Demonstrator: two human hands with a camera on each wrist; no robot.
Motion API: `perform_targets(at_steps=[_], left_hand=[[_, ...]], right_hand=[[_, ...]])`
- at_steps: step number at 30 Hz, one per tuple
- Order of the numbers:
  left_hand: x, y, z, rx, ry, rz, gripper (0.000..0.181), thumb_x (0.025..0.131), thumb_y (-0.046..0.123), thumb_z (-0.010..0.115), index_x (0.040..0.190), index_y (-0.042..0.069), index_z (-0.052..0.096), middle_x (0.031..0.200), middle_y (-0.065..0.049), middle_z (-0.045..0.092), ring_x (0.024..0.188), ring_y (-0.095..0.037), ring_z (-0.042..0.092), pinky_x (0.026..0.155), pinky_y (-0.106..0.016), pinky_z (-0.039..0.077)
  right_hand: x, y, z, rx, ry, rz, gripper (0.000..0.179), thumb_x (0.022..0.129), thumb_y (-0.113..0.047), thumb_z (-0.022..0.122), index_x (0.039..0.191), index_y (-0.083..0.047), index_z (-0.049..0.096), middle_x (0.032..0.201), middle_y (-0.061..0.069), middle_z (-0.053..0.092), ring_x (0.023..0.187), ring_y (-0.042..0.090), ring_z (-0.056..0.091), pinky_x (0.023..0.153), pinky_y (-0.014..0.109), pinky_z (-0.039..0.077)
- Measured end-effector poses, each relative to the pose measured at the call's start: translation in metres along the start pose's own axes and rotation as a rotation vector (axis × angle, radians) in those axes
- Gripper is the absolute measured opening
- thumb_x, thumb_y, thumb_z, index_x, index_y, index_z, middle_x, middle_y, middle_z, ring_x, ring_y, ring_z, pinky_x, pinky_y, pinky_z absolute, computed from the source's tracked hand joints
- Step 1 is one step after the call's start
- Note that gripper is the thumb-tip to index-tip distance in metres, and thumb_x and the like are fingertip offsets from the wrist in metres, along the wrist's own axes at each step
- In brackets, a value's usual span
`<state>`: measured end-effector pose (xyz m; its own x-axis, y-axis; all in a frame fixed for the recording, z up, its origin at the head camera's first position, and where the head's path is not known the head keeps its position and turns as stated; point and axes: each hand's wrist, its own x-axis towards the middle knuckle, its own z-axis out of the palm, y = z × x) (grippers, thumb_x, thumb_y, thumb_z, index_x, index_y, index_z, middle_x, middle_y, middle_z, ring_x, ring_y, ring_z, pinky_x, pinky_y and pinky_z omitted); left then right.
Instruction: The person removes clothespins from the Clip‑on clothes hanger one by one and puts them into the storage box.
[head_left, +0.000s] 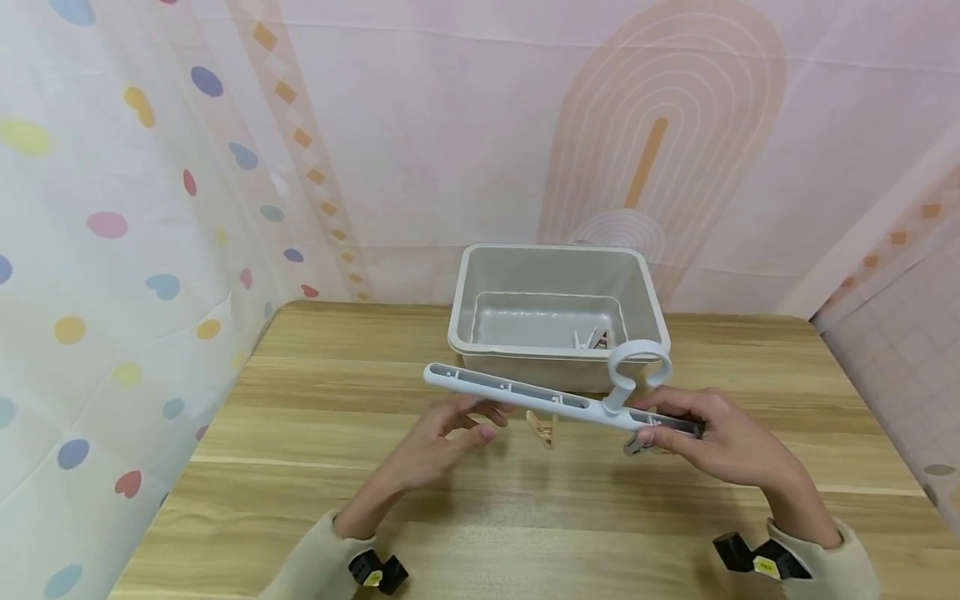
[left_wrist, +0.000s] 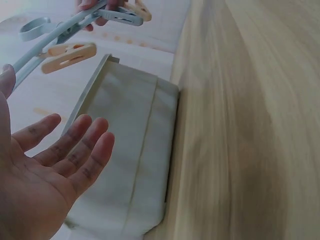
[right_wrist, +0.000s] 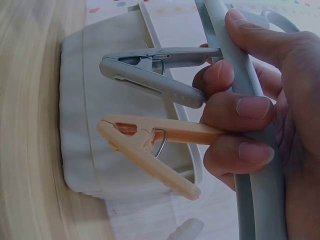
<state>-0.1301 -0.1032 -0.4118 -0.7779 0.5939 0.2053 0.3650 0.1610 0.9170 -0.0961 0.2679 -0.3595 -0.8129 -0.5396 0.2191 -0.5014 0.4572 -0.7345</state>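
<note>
My right hand (head_left: 705, 429) grips one end of a pale blue clip hanger (head_left: 517, 390), a long slotted bar with a C-shaped hook (head_left: 637, 358) standing up from it. Below that grip hang a grey clothespin (right_wrist: 150, 75) and a peach clothespin (right_wrist: 150, 150), the fingers curled around the bar beside them. Another peach clothespin (head_left: 542, 429) dangles near the bar's middle. My left hand (head_left: 442, 442) is under the bar's far left half; in the left wrist view its fingers (left_wrist: 82, 145) are spread and relaxed, with the thumb right at the bar.
A light grey plastic bin (head_left: 558, 350) stands at the back of the wooden table (head_left: 495, 533), just behind the hanger. Inside it lie a white clothespin and a brownish clothespin (head_left: 602, 338). Patterned curtains (head_left: 420, 150) rise behind and at the left.
</note>
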Motion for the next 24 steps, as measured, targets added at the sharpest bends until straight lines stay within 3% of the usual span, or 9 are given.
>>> perform_targets(at_steps=[8, 12, 16, 20, 24], left_hand=[[0.010, -0.003, 0.016, -0.070, -0.028, 0.019, 0.034, 0.104, 0.023, 0.062, 0.136, 0.011, 0.062, 0.122, -0.015, 0.069, 0.111, -0.022, 0.069, 0.091, -0.033, 0.057], [0.013, -0.001, 0.024, -0.137, -0.035, -0.003, 0.038, 0.103, 0.020, 0.063, 0.138, 0.007, 0.059, 0.115, -0.013, 0.069, 0.109, -0.015, 0.067, 0.091, -0.031, 0.058], [0.015, 0.002, 0.031, -0.227, -0.052, -0.060, 0.041, 0.102, 0.019, 0.065, 0.139, 0.004, 0.057, 0.119, -0.017, 0.069, 0.111, -0.018, 0.068, 0.093, -0.030, 0.058], [0.018, 0.005, 0.036, -0.292, -0.064, -0.115, 0.034, 0.102, 0.021, 0.066, 0.131, 0.005, 0.060, 0.126, -0.017, 0.069, 0.112, -0.023, 0.071, 0.093, -0.035, 0.059], [0.021, 0.006, 0.040, -0.342, -0.062, -0.089, 0.026, 0.102, 0.018, 0.064, 0.122, 0.002, 0.062, 0.125, -0.021, 0.069, 0.106, -0.021, 0.073, 0.087, -0.044, 0.061]], right_hand=[[0.005, -0.001, 0.001, -0.025, 0.015, -0.031, 0.034, 0.092, -0.005, 0.074, 0.117, -0.028, 0.069, 0.083, -0.014, 0.075, 0.060, -0.004, 0.050, 0.050, 0.017, 0.041], [0.008, -0.003, 0.003, -0.011, 0.013, -0.026, 0.034, 0.093, -0.005, 0.074, 0.117, -0.028, 0.069, 0.083, -0.008, 0.076, 0.063, -0.001, 0.057, 0.052, 0.019, 0.044], [0.010, -0.004, 0.004, -0.017, 0.020, -0.022, 0.033, 0.093, -0.007, 0.074, 0.116, -0.029, 0.069, 0.083, -0.011, 0.075, 0.064, 0.000, 0.058, 0.053, 0.020, 0.045], [0.011, -0.004, 0.007, -0.033, 0.033, -0.012, 0.031, 0.093, -0.009, 0.075, 0.114, -0.031, 0.069, 0.081, -0.015, 0.072, 0.062, -0.001, 0.055, 0.052, 0.020, 0.044], [0.013, -0.003, 0.010, -0.025, 0.035, -0.011, 0.031, 0.092, -0.009, 0.075, 0.114, -0.030, 0.069, 0.082, -0.012, 0.074, 0.063, 0.000, 0.057, 0.053, 0.021, 0.047]])
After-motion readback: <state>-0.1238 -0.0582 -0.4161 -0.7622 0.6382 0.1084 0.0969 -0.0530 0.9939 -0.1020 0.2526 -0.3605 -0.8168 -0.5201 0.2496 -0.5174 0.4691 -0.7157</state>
